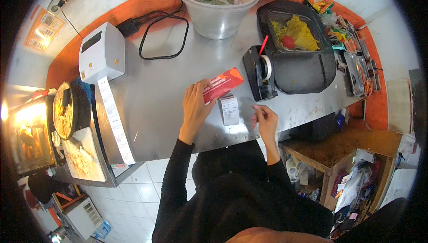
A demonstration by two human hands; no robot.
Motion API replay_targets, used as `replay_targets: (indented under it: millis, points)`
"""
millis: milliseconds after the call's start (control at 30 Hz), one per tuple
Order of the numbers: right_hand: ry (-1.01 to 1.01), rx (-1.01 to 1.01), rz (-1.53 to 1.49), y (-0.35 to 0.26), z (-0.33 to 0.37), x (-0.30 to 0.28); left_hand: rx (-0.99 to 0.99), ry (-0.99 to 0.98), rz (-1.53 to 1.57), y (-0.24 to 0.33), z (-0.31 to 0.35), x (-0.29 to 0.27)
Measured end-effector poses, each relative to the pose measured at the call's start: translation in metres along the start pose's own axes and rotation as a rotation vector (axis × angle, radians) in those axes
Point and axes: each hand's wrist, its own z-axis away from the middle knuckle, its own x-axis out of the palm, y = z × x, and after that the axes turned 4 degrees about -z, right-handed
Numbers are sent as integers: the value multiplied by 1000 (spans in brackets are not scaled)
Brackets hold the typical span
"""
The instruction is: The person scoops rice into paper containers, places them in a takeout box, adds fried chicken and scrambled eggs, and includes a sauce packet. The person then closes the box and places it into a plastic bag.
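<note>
My left hand [196,102] is closed on a red printed card or flat carton [227,81], tilted above the steel table. Just below it, a white printed receipt [229,111] hangs or lies; I cannot tell whether it is attached. To the right of the receipt is my right hand [265,120], its fingers curled and the thumb close to the index finger. Anything between those fingertips is too small to make out. Beyond the right hand stands a black tape dispenser [254,76] with a roll of tape [266,67] and a red stick in it.
A white label printer [102,51] feeds a long paper strip [115,120] over the table [165,80]. Behind are a black cable [187,33] and a clear bucket [216,18]. A black lidded container [305,71] with yellow food and packets [345,38] stand right; a cutting board [84,154] lies left.
</note>
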Motion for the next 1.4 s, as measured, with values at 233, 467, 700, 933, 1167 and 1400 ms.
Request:
replay_targets:
  millis: [233,467,700,933,1167,1400]
  points:
    - [-268,-92,-1,-34,-25,94,24,-2,13,-2,13,1]
    - [-346,-915,320,20,-62,77,54,-11,0,-1,11,-3]
    - [-2,-781,698,42,-30,50,36,-52,-41,-6,20,0]
    - [-152,-440,266,39,0,32,68,-29,-85,5,21,5]
    - [-382,-407,167,-42,8,-4,-16,-192,-46,58,82,19]
    - [-627,-178,315,-40,-1,-1,-548,-191,719,49,74,33]
